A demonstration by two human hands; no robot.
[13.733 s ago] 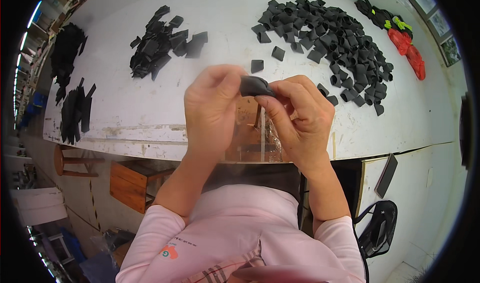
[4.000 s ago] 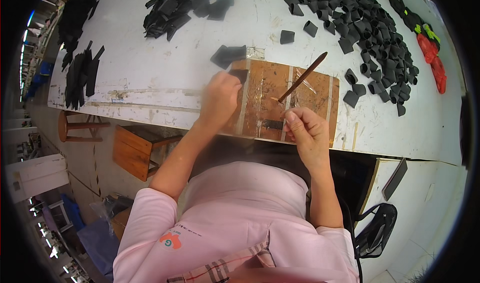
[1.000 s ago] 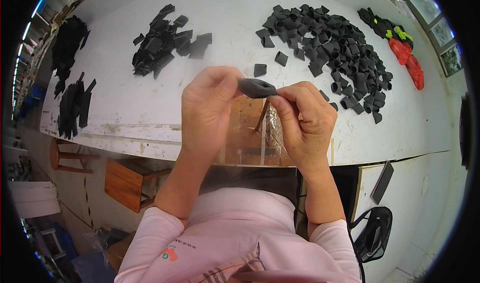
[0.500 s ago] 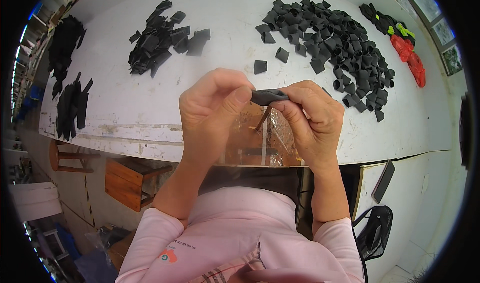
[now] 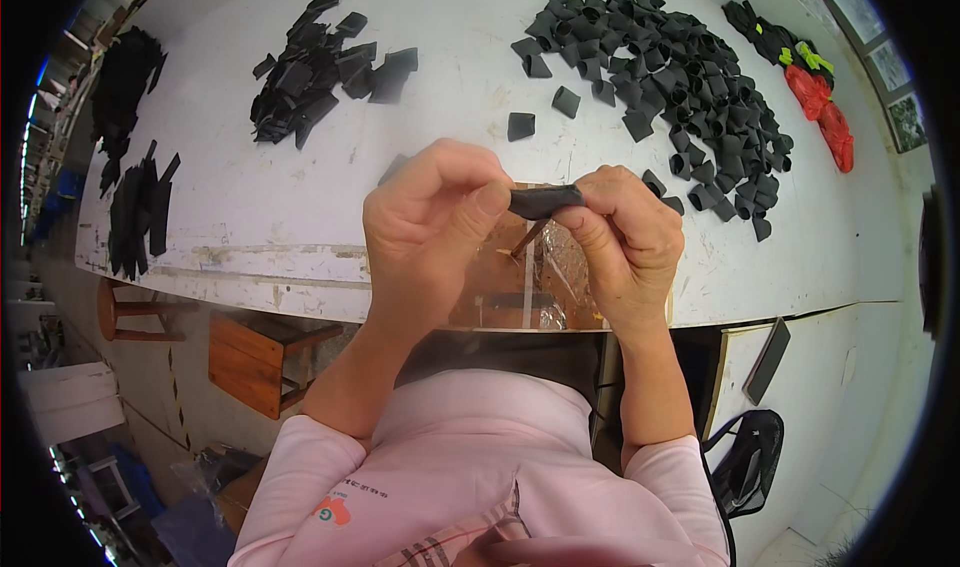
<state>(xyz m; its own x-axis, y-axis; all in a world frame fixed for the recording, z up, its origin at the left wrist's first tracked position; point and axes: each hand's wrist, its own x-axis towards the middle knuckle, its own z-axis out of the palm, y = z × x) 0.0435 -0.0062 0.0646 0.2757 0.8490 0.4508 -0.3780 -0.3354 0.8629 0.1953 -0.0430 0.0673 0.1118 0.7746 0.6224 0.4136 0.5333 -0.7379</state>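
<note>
A broad white worktable (image 5: 450, 67), its near edge scuffed, fills the workroom view, with dark pieces spread over it. Take the held dark piece (image 5: 545, 203) as the hub of the clock: it hangs in the air between the two hands, above the near edge. The left hand (image 5: 430, 232) pinches its nine o'clock end between thumb and fingers; the right hand (image 5: 630, 242) grips its three o'clock end likewise. Whether it is open inside cannot be told from this angle. Handling it well would call for light, even pressure at both ends, thumbs level, and edges lined up without a twist, since the material looks thin and bendy. At six o'clock lies a brown board (image 5: 490, 277) with tape strips and shiny clear film (image 5: 562, 267); a slim brown stick (image 5: 530, 237) over it is partly hidden, so lowering the piece carelessly could knock it. Near twelve sits a single dark tube (image 5: 521, 127), and from one to two spreads a heap of tubes (image 5: 680, 87). A pile of flat dark pieces (image 5: 300, 87) lies at ten, dark strips (image 5: 140, 217) at nine, a red bag (image 5: 830, 127) between two and three. The hands themselves cover much of the board, and a wooden stool (image 5: 245, 362) stands at eight, off the table.
</note>
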